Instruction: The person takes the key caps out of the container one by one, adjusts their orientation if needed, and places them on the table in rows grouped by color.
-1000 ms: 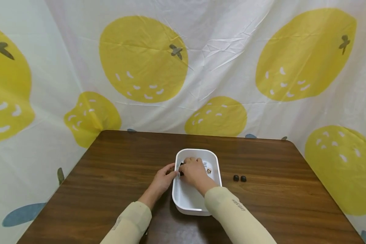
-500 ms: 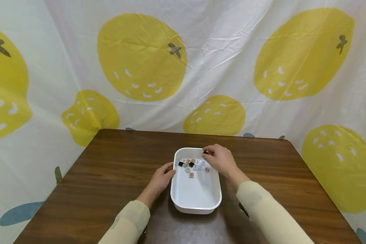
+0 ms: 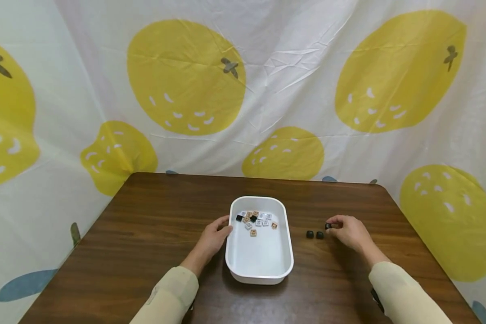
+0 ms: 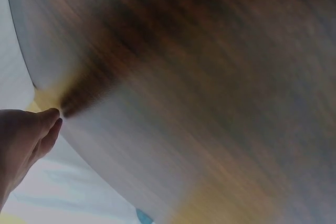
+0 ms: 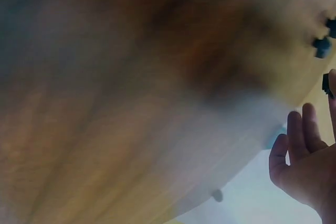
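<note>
A white tray (image 3: 260, 265) stands on the table, holding several small black, white and tan square pieces that look like keycaps (image 3: 253, 232), grouped in its far half. My left hand (image 3: 211, 237) rests against the tray's left side, thumb and fingertips at the rim. Away to the tray's right, my right hand (image 3: 350, 231) pinches a black keycap (image 3: 328, 226) between thumb and index finger. Just left of it two black keycaps (image 3: 314, 234) stand side by side on the table. The right wrist view shows the held keycap (image 5: 326, 84) at its edge, other fingers spread loosely.
The brown wooden table (image 3: 166, 216) has rounded far corners. A white curtain (image 3: 283, 81) printed with yellow lemons hangs behind and beside it. Both wrist views are partly blurred.
My right hand has come out of the tray with a black keycap and moved right, to beside the two on the table. The left hand stays at the tray's left side.
</note>
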Tool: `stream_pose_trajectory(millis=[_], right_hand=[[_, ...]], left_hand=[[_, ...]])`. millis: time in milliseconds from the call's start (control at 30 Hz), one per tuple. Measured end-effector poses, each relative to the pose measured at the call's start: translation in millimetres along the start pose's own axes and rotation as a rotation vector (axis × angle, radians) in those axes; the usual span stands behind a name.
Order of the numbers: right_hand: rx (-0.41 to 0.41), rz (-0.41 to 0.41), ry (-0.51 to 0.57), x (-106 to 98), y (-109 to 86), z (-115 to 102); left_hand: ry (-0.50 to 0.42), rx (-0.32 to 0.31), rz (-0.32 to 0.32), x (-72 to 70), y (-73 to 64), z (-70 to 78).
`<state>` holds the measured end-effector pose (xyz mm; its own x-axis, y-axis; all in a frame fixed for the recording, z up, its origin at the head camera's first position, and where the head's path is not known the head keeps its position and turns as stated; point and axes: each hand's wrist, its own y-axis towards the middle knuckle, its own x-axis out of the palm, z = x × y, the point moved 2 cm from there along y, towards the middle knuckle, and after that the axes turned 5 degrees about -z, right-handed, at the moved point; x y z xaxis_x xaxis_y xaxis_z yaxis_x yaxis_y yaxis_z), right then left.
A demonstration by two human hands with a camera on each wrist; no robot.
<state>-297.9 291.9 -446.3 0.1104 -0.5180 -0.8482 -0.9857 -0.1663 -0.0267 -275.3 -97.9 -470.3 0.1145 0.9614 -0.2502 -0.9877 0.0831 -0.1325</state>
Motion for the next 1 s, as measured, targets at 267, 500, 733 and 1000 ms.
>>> stream_pose_trajectory(millis=[267, 500, 733, 1000], right_hand=[[-0.026, -0.001, -0.097, 7.7, -11.2, 17.2], [0.026, 0.032, -0.16, 7.1, -19.0, 25.4], [0.002, 0.026, -0.156, 10.6, -17.1, 27.7], [-0.012, 0.011, -0.203, 11.7, -15.9, 29.1]], left_hand=[[0.005, -0.001, 0.001, -1.0, -1.1, 1.5], [0.016, 0.014, -0.002, -0.4, -0.9, 0.6], [0.022, 0.0, -0.008, -1.3, 0.5, 0.0], [0.014, 0.003, -0.012, -0.8, 0.2, 0.8]])
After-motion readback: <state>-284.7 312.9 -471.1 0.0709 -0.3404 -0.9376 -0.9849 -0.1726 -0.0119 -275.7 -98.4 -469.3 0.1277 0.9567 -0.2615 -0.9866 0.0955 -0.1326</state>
